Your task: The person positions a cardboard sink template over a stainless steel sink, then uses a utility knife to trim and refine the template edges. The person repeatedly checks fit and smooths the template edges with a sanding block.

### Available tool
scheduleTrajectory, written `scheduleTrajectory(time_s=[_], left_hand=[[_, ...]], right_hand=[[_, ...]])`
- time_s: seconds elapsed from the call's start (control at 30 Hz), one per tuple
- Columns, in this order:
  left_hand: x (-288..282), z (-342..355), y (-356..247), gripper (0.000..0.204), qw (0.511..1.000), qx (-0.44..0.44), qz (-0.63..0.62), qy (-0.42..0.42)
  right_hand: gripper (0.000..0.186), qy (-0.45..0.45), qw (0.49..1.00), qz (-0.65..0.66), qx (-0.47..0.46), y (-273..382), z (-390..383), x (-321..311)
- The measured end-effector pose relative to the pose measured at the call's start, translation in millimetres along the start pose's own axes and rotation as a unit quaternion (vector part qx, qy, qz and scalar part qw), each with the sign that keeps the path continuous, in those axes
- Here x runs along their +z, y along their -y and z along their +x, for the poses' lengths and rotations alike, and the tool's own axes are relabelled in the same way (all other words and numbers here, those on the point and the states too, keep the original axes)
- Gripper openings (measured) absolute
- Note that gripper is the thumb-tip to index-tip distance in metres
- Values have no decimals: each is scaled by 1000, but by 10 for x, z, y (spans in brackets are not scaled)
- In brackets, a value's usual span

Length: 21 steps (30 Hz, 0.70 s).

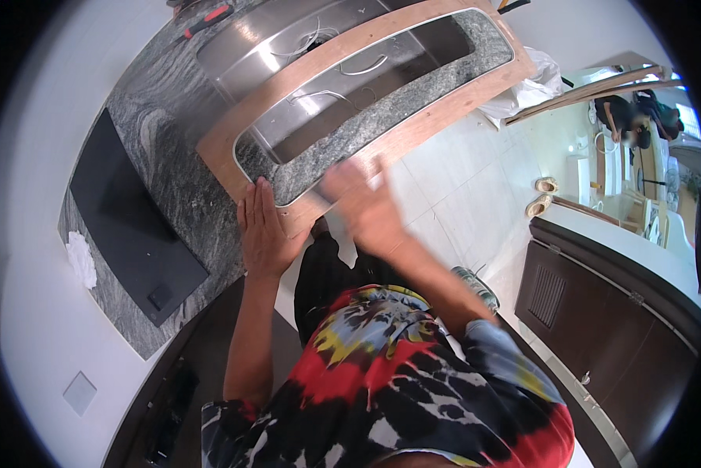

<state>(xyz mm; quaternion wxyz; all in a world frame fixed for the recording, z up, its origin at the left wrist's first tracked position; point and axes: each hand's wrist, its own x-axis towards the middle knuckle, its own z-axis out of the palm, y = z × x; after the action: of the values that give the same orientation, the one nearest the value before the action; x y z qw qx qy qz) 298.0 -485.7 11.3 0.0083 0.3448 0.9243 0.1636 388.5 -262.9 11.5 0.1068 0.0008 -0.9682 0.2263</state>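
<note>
A wooden frame with a long, round-cornered opening lies tilted over the steel sink and the grey marbled countertop. A thin pale rim lines the opening, through which part of the sink and the stone show. My left hand rests flat on the frame's near left corner, fingers stretched out. Smeared by motion, my right hand is at the frame's near edge, right of my left hand. Its fingers are too blurred to show whether they hold anything. White cable-like loops lie in the sink.
A flat black panel lies on the counter to the left, beside crumpled white material. A red-handled tool is at the back. To the right are a white plastic bag, wooden strips, shoes and dark cabinets.
</note>
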Motion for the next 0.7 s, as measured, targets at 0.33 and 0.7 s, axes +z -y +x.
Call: scheduleTrajectory(time_s=[0.33, 0.7], left_hand=[[-18, 102, -48, 100, 1000, 8, 9, -5], [-14, 70, -73, 93, 999, 14, 38, 28]], right_hand=[[49, -88, 989, -61, 100, -366, 7, 164], [41, -123, 940, -156, 276, -2453, 55, -1109]])
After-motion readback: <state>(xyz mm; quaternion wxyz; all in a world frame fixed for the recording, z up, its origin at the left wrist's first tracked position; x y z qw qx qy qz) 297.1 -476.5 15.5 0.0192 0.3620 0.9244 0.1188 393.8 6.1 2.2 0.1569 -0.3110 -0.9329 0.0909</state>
